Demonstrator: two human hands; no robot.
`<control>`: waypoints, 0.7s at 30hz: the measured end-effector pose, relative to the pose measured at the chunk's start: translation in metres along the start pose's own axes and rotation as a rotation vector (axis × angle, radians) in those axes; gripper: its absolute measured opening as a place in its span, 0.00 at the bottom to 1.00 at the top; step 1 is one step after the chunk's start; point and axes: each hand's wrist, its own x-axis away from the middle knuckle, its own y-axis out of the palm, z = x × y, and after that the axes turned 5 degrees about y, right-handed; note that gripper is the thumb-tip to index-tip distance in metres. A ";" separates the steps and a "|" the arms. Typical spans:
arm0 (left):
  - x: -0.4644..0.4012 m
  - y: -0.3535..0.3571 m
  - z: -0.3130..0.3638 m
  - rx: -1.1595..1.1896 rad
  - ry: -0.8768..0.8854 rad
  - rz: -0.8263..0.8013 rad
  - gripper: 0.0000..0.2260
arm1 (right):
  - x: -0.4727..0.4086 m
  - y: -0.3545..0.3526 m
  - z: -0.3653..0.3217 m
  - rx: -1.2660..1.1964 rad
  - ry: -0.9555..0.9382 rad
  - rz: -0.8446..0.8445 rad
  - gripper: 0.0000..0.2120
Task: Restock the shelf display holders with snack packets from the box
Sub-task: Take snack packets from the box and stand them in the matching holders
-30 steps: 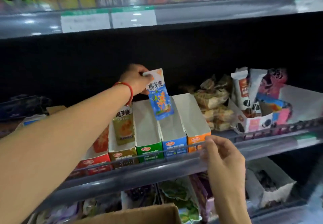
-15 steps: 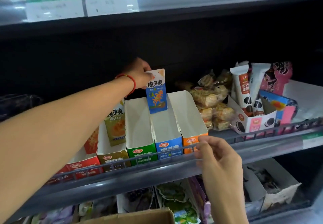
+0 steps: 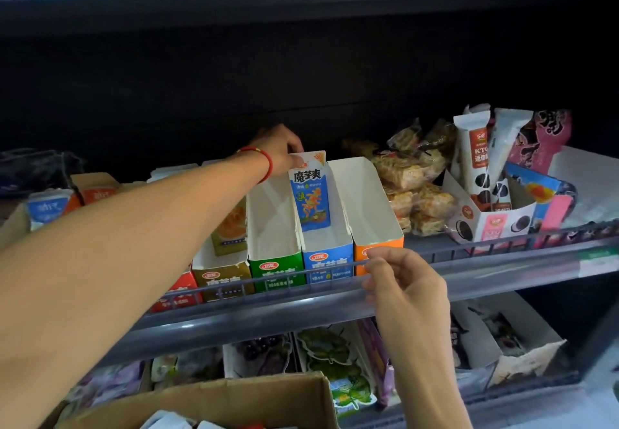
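- The fingers [image 3: 296, 160] of the left hand [image 3: 279, 148] were curled over the top edge of a blue snack packet [image 3: 310, 190], pinching it near the back of the shelf.
- The packet stood upright in the rear of the blue holder [image 3: 326, 254], its lower edge down between the white walls; whether it rested on the holder's floor could not be told.
- The right hand [image 3: 400, 289] rested on the shelf's front rail [image 3: 485, 274], its fingers loosely bent on the edge just in front of the orange holder [image 3: 376, 227]; it held no packet.
- Done so far, by my reading: one packet was nearly seated in the blue holder, and the brown holder [image 3: 221, 269] held a packet [image 3: 231, 231] of its own.
- Left to do: the green holder [image 3: 276, 257] and the orange holder showed only bare white insides, and the blue one had room in front of its single packet.
- The red holder [image 3: 174, 293] near the rail's left end was mostly hidden by the forearm, so its filling could not be judged.
- The cardboard box [image 3: 234, 398] sat below the front edge of the shelf, open, with something pale showing inside; the task looked to be in its early part.
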 end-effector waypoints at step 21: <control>0.424 0.046 -0.142 0.089 -0.129 -0.212 0.13 | 0.086 0.113 0.097 1.256 -0.205 -1.066 0.13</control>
